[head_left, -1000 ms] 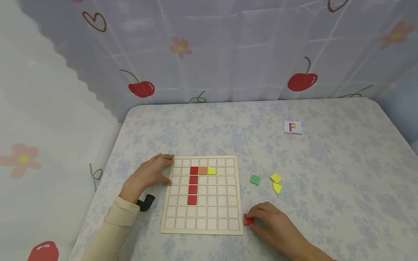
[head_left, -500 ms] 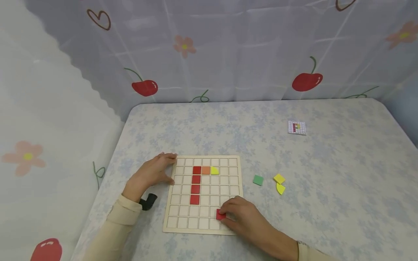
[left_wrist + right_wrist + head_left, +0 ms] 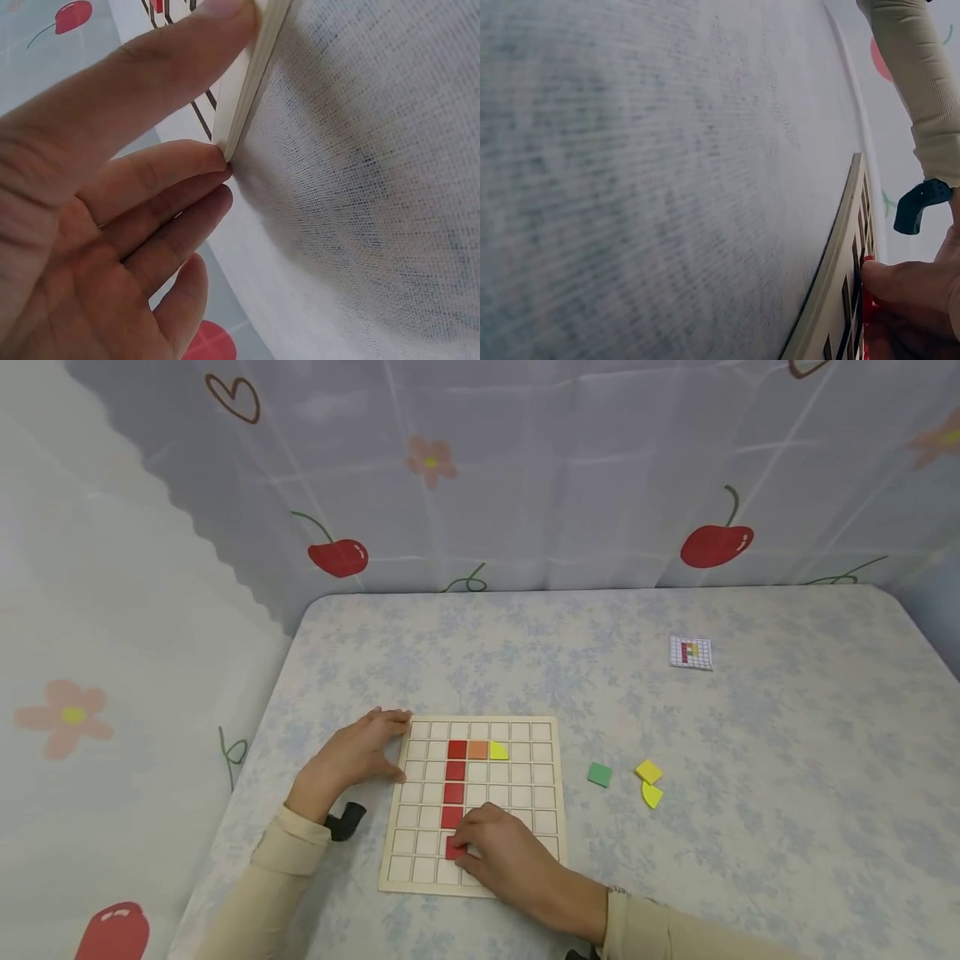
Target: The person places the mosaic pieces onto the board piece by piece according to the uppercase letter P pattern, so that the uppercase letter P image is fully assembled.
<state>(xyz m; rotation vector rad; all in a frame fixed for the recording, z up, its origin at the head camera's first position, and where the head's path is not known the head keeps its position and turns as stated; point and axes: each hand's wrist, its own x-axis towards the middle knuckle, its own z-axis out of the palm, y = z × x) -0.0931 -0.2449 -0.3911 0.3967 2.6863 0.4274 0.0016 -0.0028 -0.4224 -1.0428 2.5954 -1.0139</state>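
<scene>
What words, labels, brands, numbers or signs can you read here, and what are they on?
None readable.
The board and red tiles bear no visible writing.
The curtain shows only drawings.
The small card shows a coloured pattern; any lettering on it is too small to read.

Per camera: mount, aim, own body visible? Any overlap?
Head: worn on head, facing forward and down at the board; left hand, right hand and sleeves show.
Left wrist: worn there, facing the board's edge; left hand shows.
Right wrist: worn there, facing across tablecloth to board; right hand, left sleeve show.
Head and right wrist share board and right hand.
</scene>
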